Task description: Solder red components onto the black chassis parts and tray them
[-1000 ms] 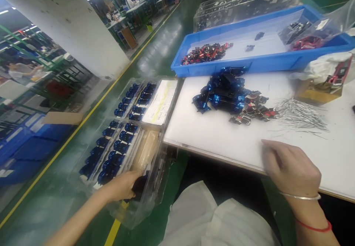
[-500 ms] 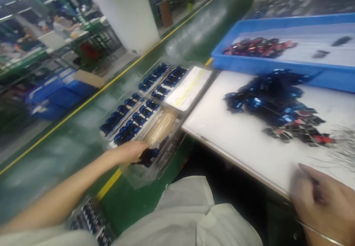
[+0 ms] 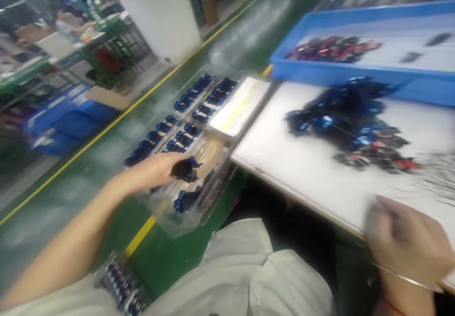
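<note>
My left hand is closed around a dark blue-black part with a shiny blue edge; motion blur hides its exact kind. It is held just above a clear plastic tray, where rows of similar blue parts lie. Under the held part, one more blue part sits in the tray's near compartment. My right hand, a bracelet at its wrist, is curled over the front edge of the white table. Its fingers are blurred, and whatever may be inside them cannot be made out.
A pile of glossy blue parts lies on the table beside small black-and-red pieces and thin wires. Behind them stands a blue bin. A labelled sheet rests on the tray. Another packed tray is low at left.
My left hand has lifted out of the tray's near compartment, up and slightly left, with the dark blue part in it. My right hand stays curled by the table edge.
</note>
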`<act>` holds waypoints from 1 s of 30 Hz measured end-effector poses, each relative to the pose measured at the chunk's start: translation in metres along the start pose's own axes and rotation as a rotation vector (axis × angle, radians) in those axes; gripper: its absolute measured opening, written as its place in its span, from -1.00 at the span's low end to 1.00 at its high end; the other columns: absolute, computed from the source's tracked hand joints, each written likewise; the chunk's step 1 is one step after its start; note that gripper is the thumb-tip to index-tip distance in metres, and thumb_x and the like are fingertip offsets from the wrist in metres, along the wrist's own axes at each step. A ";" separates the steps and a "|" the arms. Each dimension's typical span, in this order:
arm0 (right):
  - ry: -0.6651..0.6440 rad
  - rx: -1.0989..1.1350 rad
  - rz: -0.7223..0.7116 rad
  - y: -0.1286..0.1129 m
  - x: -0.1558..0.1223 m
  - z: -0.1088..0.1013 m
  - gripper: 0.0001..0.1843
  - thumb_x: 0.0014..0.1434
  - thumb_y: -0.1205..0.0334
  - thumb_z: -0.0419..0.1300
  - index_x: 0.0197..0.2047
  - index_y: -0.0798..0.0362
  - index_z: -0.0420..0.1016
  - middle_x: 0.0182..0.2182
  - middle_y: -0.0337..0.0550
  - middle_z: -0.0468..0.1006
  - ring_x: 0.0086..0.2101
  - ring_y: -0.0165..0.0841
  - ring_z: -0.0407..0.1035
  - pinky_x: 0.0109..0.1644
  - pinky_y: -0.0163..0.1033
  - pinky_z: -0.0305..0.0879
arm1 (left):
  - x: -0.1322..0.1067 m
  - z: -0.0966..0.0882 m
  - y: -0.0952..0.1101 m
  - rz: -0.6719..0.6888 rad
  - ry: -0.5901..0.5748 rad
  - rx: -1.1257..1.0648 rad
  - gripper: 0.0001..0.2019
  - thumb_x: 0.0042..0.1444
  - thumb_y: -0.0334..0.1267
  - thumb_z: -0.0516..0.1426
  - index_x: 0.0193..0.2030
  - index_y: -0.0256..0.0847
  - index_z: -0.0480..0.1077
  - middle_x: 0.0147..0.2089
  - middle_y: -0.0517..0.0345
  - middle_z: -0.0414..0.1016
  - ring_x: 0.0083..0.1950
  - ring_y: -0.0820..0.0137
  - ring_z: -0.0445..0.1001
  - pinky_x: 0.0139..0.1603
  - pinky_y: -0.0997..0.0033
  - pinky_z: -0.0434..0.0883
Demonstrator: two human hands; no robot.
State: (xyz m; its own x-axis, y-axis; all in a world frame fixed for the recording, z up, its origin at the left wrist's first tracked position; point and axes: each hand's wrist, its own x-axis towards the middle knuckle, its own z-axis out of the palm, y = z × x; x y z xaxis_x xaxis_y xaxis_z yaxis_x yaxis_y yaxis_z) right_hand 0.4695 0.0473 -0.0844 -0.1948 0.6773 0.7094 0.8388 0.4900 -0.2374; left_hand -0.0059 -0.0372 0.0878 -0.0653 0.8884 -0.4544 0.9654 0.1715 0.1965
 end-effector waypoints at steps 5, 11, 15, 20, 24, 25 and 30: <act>0.080 -0.108 -0.031 -0.017 0.021 -0.002 -0.75 0.23 0.48 0.13 -0.07 0.09 0.52 -0.30 -0.10 0.61 -0.34 -0.26 0.47 -0.23 -0.21 0.37 | 0.070 -0.034 0.048 0.285 0.090 0.031 -0.67 -0.01 -0.25 0.11 -0.06 -0.16 0.44 -0.13 0.14 0.56 -0.14 0.26 0.52 -0.11 0.44 0.40; 0.083 -0.051 -0.030 -0.020 0.027 -0.005 -0.79 0.29 0.48 0.07 -0.08 0.08 0.45 -0.31 -0.11 0.58 -0.31 -0.30 0.47 -0.15 -0.22 0.40 | 0.163 -0.041 0.142 0.495 0.128 -0.273 -0.68 0.02 -0.12 0.17 -0.13 -0.25 0.43 -0.22 0.16 0.53 -0.21 0.32 0.49 -0.24 0.43 0.40; 0.115 -0.010 -0.017 -0.021 0.030 -0.003 -0.76 0.30 0.48 0.05 -0.06 0.08 0.46 -0.30 -0.11 0.58 -0.30 -0.29 0.47 -0.17 -0.20 0.41 | 0.208 -0.031 0.183 0.477 0.155 -0.521 -0.66 -0.04 -0.16 0.21 -0.11 -0.27 0.44 -0.15 0.10 0.56 -0.12 0.25 0.52 -0.06 0.27 0.45; 0.143 0.042 0.001 -0.020 0.030 -0.001 -0.75 0.30 0.48 0.05 -0.06 0.07 0.47 -0.30 -0.13 0.58 -0.31 -0.29 0.48 -0.18 -0.19 0.40 | 0.230 -0.013 0.203 0.441 0.249 -0.557 -0.57 -0.04 -0.18 0.23 -0.02 -0.28 0.37 -0.07 0.02 0.54 0.00 0.15 0.50 0.09 0.11 0.44; 0.140 0.050 -0.001 -0.020 0.030 -0.001 -0.77 0.34 0.44 0.04 -0.03 0.05 0.45 -0.29 -0.13 0.57 -0.31 -0.28 0.48 -0.17 -0.18 0.39 | 0.231 0.004 0.205 0.483 0.455 -0.508 -0.33 -0.03 -0.19 0.26 0.24 -0.26 0.22 0.23 -0.15 0.36 0.28 0.06 0.34 0.31 0.03 0.28; 0.138 0.051 -0.001 -0.020 0.030 -0.001 -0.78 0.35 0.43 0.04 -0.03 0.05 0.45 -0.29 -0.12 0.57 -0.31 -0.28 0.48 -0.17 -0.17 0.39 | 0.230 0.008 0.205 0.497 0.477 -0.493 -0.30 -0.02 -0.17 0.26 0.28 -0.25 0.19 0.27 -0.17 0.31 0.33 0.05 0.28 0.35 0.01 0.24; 0.120 0.068 0.020 -0.017 0.031 -0.001 -0.79 0.37 0.38 0.04 -0.02 0.04 0.45 -0.27 -0.12 0.59 -0.29 -0.25 0.50 -0.15 -0.16 0.40 | 0.222 0.025 0.201 0.498 0.532 -0.517 -0.31 0.10 -0.02 0.18 0.32 -0.25 0.14 0.34 -0.20 0.23 0.40 0.05 0.19 0.45 -0.04 0.09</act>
State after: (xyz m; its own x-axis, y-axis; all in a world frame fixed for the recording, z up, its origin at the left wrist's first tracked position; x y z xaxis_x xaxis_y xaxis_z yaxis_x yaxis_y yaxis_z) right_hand 0.4496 0.0595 -0.0579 -0.1124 0.6190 0.7773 0.8046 0.5158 -0.2943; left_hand 0.1799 0.1834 0.0047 0.0987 0.9691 0.2260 0.6869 -0.2307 0.6891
